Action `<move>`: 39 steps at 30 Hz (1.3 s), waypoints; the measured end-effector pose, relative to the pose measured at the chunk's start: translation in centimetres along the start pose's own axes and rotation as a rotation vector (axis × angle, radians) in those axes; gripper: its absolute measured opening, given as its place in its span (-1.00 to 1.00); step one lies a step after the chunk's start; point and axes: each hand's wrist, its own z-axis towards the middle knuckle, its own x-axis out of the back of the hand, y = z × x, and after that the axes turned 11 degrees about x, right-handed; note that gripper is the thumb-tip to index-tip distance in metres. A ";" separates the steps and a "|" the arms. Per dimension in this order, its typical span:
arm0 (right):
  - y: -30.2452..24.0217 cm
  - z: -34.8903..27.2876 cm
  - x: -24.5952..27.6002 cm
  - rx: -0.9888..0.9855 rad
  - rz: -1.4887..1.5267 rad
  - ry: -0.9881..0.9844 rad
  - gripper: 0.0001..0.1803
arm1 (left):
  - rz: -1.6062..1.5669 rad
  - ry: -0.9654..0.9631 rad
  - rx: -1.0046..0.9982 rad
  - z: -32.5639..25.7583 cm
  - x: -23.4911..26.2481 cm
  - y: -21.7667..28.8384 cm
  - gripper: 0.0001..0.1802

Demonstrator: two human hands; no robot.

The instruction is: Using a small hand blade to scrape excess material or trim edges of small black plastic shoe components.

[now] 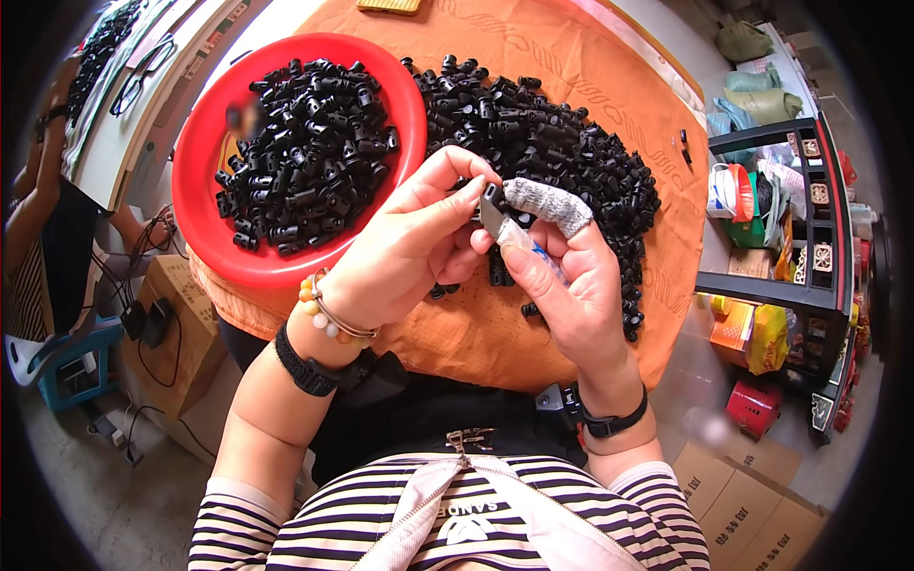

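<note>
Pinched between the fingertips of my left hand [416, 231] is a small black cord lock [492, 193], a stubby plastic piece with a hole. My right hand [583, 290] grips a small knife [494, 217] by a pale, wrapped-looking handle, its short grey blade against or right beside the cord lock. A grey knitted cover [549, 203] sleeves the right index finger. Both hands meet over a large pile of similar black cord locks [543, 133], partly hiding it. Left of them, a round red basin [195, 214] holds many more pieces.
An orange patterned cloth [657, 90] covers the table. Two loose black pieces [685, 147] lie at its right. A black shelf rack [771, 290] with bags stands right, cartons [743, 509] below. At far left another person's arm [38, 162] shows near a blue stool [81, 371].
</note>
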 end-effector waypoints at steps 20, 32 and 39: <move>0.3 -0.1 0.0 -0.022 0.065 -0.007 -0.59 | -0.019 -0.035 -0.030 -0.2 -0.2 -0.1 -0.88; 0.5 -0.3 0.5 -0.008 0.118 0.020 -0.63 | -0.063 -0.139 0.018 -0.1 0.2 -0.3 -0.88; 0.1 -0.5 0.6 -0.027 0.126 -0.004 -0.58 | -0.113 -0.147 0.037 0.0 0.0 -0.1 -0.86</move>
